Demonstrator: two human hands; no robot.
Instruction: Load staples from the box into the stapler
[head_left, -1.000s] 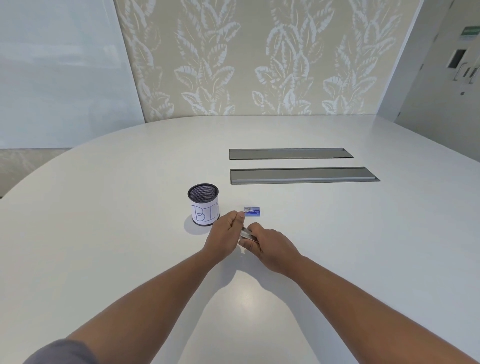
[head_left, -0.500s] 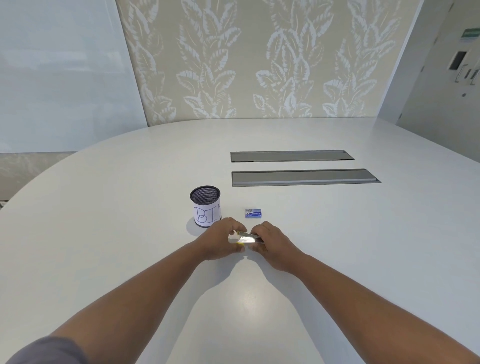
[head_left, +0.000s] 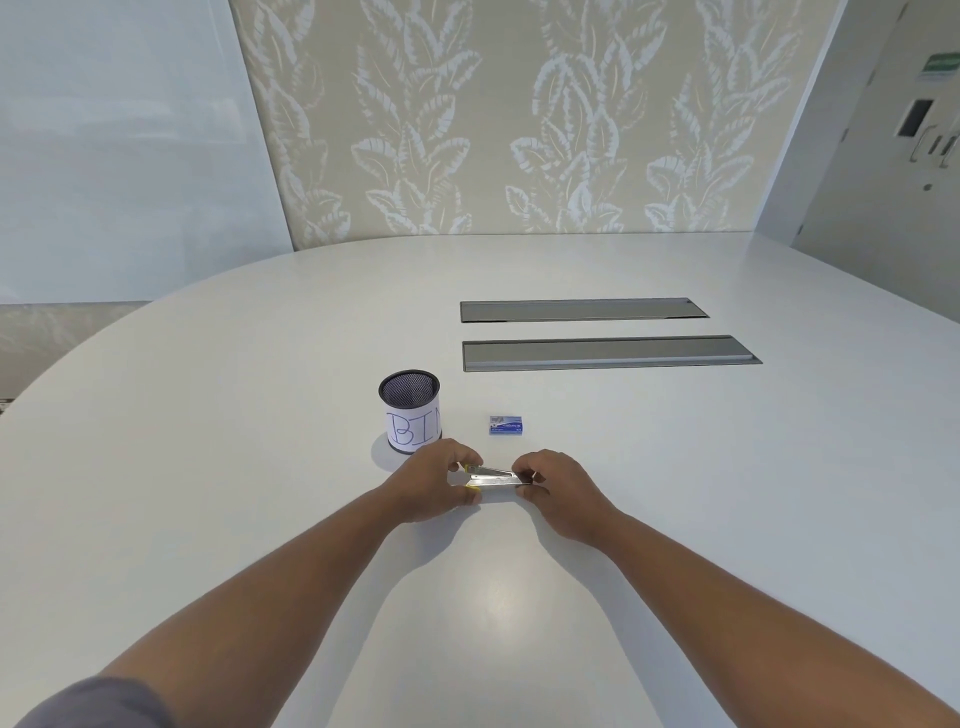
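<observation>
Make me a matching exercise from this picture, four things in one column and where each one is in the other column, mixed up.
Things:
1. small silver metal stapler
2. little blue staple box
3. black mesh cup labelled BIN
4. two long grey metal panels

Places:
A. set flush in the white table's far half
B. beyond the left hand
C. held between both hands
D. lying alone beyond the right hand

Pairs: 1-C, 2-D, 3-B, 4-A

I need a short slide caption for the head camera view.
Both hands, left hand and right hand, grip a stapler on the white table, near the staple box.
</observation>
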